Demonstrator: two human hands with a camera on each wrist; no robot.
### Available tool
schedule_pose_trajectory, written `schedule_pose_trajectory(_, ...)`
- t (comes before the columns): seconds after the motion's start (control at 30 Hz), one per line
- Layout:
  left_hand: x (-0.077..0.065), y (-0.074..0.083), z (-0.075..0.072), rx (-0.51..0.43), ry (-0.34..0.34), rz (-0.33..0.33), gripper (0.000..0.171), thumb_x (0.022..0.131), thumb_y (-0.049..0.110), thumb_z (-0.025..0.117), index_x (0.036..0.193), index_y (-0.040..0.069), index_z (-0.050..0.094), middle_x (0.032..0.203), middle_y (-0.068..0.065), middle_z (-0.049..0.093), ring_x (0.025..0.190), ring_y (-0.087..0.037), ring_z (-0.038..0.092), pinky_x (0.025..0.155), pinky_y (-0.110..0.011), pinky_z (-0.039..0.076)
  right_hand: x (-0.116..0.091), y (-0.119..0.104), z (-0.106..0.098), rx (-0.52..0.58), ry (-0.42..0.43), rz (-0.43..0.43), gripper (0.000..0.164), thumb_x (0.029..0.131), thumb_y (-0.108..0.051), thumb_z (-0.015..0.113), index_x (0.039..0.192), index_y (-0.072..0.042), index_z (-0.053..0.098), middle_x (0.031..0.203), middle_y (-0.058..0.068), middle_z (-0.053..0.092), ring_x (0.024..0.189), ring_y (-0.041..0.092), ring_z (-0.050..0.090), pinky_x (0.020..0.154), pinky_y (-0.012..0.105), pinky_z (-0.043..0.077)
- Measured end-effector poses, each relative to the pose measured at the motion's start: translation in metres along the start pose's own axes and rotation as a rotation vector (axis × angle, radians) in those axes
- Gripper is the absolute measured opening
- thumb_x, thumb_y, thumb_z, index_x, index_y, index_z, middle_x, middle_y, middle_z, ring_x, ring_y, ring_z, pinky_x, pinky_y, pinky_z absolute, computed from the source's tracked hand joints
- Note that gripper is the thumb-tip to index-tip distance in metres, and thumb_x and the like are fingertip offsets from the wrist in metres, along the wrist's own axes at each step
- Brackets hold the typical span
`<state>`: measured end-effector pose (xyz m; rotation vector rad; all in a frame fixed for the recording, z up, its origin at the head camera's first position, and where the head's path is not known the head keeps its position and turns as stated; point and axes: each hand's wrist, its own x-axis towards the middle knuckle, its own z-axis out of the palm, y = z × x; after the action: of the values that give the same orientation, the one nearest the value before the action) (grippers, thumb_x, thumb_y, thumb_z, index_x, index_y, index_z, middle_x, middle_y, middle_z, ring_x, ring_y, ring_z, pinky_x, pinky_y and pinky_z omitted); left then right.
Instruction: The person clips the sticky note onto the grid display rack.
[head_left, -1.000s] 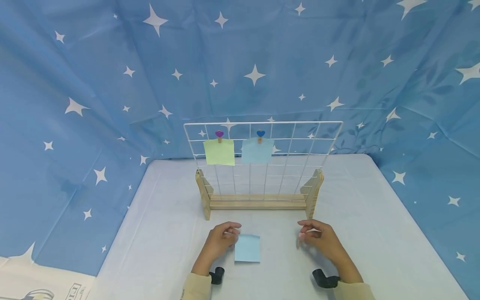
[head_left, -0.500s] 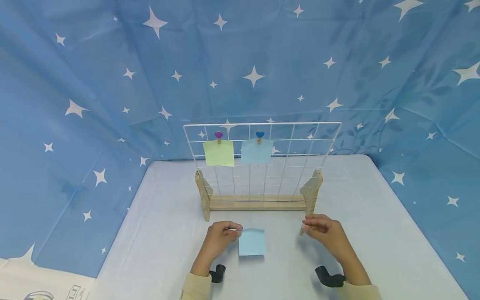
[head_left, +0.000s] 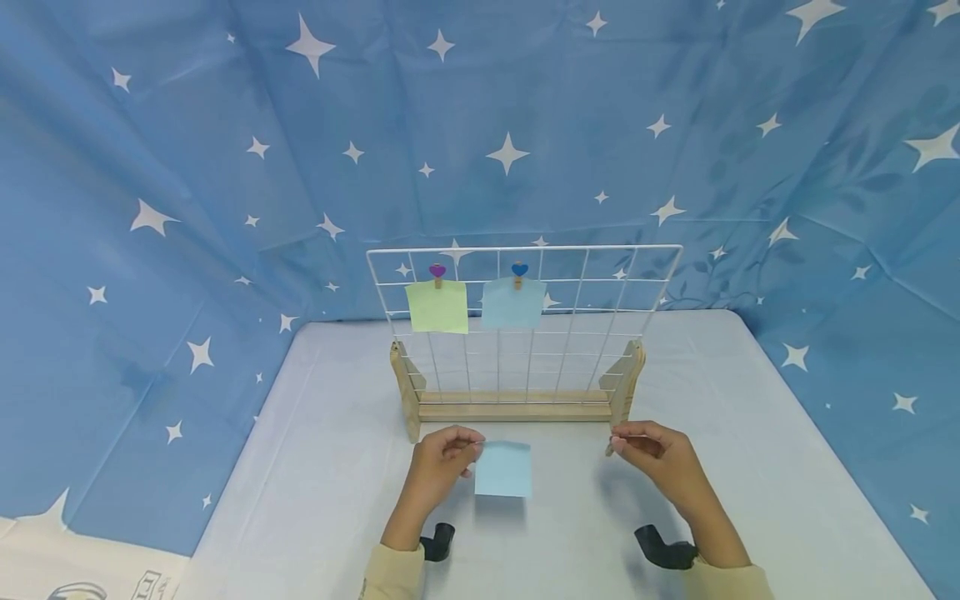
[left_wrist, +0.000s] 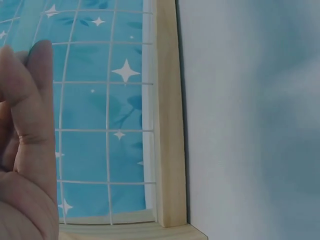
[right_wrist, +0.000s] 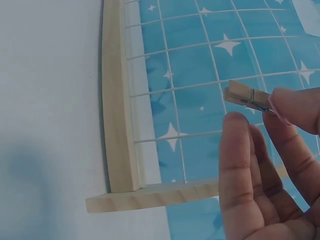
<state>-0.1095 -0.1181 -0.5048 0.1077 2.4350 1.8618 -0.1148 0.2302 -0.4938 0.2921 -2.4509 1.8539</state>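
Observation:
My left hand pinches a light blue sticky note by its upper left corner. The note hangs above the table, its shadow below it. Between thumb and index finger, my right hand pinches a small wooden clothespin with a pink edge showing by the thumb. Its free end points away from the fingertips. Behind both hands stands a white wire grid in a wooden stand. A green note under a purple heart clip and a blue note under a blue heart clip hang there.
The stand's right wooden upright is close to my right hand. A white cloth covers the table. Blue starry fabric surrounds it at the back and sides. A printed pale cloth lies at lower left.
My left hand has lifted the blue sticky note off the table and moved slightly forward. My right hand has gone up and a little right with the clothespin.

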Motion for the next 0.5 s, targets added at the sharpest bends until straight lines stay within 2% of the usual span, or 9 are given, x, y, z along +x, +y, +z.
schedule_pose_trajectory(0.17,0.0,0.008,0.0,-0.04,0.038,0.027,0.012,0.103,0.007,0.073,0.112,0.0,0.078,0.099,-0.009,0.075,0.086,-0.015,0.071,0.066,-0.021,0.061,0.002,-0.003,-0.003,0.027,0.001,0.004,0.018,0.1,0.006,0.072,0.115,0.015,0.071,0.098,0.001,0.079,0.086,0.006,0.076,0.077,0.02,0.063)
schedule_pose_trajectory(0.5,0.0,0.019,0.001,-0.063,0.056,0.044,0.014,0.102,0.01,0.076,0.113,0.001,0.077,0.1,-0.009,0.076,0.086,-0.014,0.07,0.066,-0.021,0.061,0.007,-0.01,-0.007,0.001,0.02,0.003,0.019,0.1,0.004,0.072,0.116,0.015,0.071,0.096,-0.001,0.078,0.083,0.01,0.076,0.075,0.021,0.063)
